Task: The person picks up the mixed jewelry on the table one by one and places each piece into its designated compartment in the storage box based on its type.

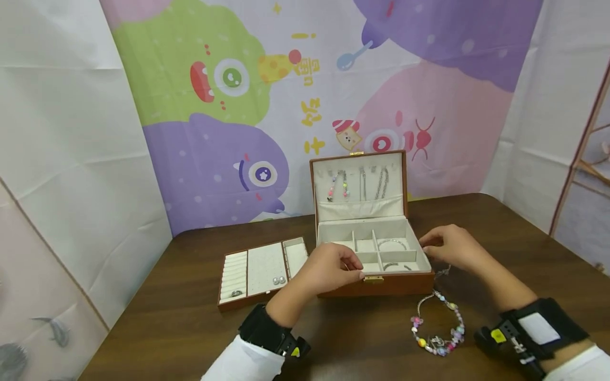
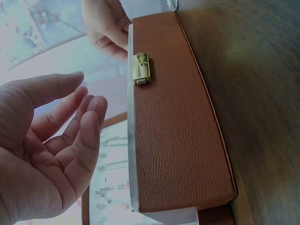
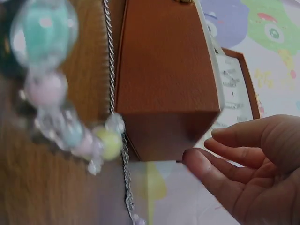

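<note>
A brown jewelry box (image 1: 343, 287) stands with its lid raised, its light-lined compartments showing. Over its front edge, left of the gold clasp (image 2: 142, 69), hovers my left hand (image 1: 332, 264), fingers loosely bent and nothing between them. At the box's right side is my right hand (image 1: 452, 246), also without a thing in its fingers; whether its fingertips touch the box I cannot tell. Below it on the table lies a colourful beaded necklace (image 1: 422, 343) with a silver chain, its beads large and blurred in the right wrist view.
Left of the box lies a jewelry tray (image 1: 247, 272) with ring rolls, a ring (image 1: 236, 293) and two round pearl-like earrings (image 1: 278, 280). Silver bangles (image 1: 392, 242) sit in the right compartments. Several necklaces (image 1: 363, 185) hang inside the lid. A cartoon cloth backs the dark wooden table (image 1: 157, 328).
</note>
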`<control>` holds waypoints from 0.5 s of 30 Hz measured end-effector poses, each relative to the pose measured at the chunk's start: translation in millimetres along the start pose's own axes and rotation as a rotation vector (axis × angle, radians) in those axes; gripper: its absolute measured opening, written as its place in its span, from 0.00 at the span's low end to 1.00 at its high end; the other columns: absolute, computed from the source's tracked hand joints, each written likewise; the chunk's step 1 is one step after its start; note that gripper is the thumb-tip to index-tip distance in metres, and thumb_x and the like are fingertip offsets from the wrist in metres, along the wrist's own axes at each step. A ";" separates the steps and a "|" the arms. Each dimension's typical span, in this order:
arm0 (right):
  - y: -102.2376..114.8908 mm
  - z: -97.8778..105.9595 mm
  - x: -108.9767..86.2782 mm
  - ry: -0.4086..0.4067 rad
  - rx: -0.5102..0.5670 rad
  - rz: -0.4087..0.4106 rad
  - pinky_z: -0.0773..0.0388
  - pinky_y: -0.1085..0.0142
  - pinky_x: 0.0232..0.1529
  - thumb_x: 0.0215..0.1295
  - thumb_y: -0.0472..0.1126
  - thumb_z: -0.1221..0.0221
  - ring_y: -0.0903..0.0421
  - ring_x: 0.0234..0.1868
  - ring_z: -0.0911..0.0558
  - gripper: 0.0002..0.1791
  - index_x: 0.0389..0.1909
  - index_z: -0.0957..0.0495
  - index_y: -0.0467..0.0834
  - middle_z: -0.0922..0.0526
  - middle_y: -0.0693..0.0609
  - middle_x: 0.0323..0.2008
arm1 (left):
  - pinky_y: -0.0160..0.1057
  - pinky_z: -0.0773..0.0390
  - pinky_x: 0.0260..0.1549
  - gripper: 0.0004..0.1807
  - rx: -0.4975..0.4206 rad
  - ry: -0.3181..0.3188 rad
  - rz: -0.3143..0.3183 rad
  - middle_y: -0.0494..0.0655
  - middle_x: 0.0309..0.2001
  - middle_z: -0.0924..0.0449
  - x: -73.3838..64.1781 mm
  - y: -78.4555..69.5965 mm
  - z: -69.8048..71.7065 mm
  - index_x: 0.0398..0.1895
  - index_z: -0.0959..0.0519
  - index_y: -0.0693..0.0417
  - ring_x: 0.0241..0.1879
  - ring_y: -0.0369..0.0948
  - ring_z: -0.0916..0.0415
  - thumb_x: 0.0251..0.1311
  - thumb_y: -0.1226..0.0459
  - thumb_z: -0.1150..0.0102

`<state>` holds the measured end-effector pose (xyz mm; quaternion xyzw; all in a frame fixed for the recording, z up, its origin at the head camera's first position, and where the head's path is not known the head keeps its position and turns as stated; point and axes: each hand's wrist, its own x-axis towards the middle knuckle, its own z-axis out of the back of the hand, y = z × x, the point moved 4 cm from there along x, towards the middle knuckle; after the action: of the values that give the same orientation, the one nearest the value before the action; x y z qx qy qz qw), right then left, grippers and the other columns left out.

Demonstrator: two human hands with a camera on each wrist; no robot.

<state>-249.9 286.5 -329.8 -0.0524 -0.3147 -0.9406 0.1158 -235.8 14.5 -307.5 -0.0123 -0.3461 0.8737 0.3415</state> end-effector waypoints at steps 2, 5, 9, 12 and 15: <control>-4.0 3.6 0.5 -0.008 -0.025 0.008 0.21 0.59 0.27 0.62 0.32 0.39 0.54 0.26 0.19 0.11 0.43 0.18 0.30 0.16 0.40 0.36 | 0.30 0.25 0.30 0.03 -0.001 0.006 -0.006 0.34 0.24 0.20 -0.3 0.8 0.6 0.27 0.16 0.50 0.26 0.30 0.25 0.55 0.64 0.30; -15.3 7.5 2.1 -0.023 -0.099 0.015 0.22 0.57 0.28 0.60 0.31 0.38 0.54 0.26 0.20 0.09 0.39 0.18 0.31 0.16 0.42 0.33 | 0.30 0.24 0.30 0.03 -0.008 0.021 -0.008 0.34 0.24 0.20 -1.1 2.0 -0.2 0.26 0.16 0.50 0.26 0.29 0.24 0.55 0.64 0.30; -35.7 8.9 3.2 -0.002 -0.160 0.012 0.23 0.53 0.32 0.56 0.30 0.37 0.52 0.30 0.20 0.06 0.34 0.18 0.31 0.16 0.45 0.30 | 0.29 0.24 0.30 0.03 -0.016 0.038 -0.009 0.34 0.24 0.19 -2.1 2.9 -3.5 0.27 0.15 0.51 0.27 0.28 0.23 0.54 0.64 0.29; -45.9 8.4 2.4 0.036 -0.181 0.021 0.24 0.56 0.31 0.53 0.28 0.37 0.53 0.28 0.22 0.04 0.31 0.19 0.33 0.18 0.47 0.27 | 0.29 0.24 0.30 0.03 -0.019 0.047 -0.010 0.34 0.24 0.18 -2.2 2.3 -6.3 0.27 0.15 0.52 0.26 0.28 0.23 0.54 0.65 0.29; -49.5 7.5 0.6 0.090 -0.155 0.019 0.24 0.60 0.27 0.54 0.26 0.39 0.55 0.26 0.24 0.03 0.30 0.19 0.33 0.20 0.49 0.26 | 0.28 0.25 0.29 0.03 -0.021 0.053 -0.013 0.34 0.24 0.19 -2.2 1.4 -8.3 0.26 0.15 0.52 0.25 0.27 0.23 0.53 0.65 0.29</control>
<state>-262.7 329.3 -352.4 -0.0218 -0.2348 -0.9625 0.1342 -232.8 17.3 -315.1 -0.0365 -0.3461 0.8673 0.3560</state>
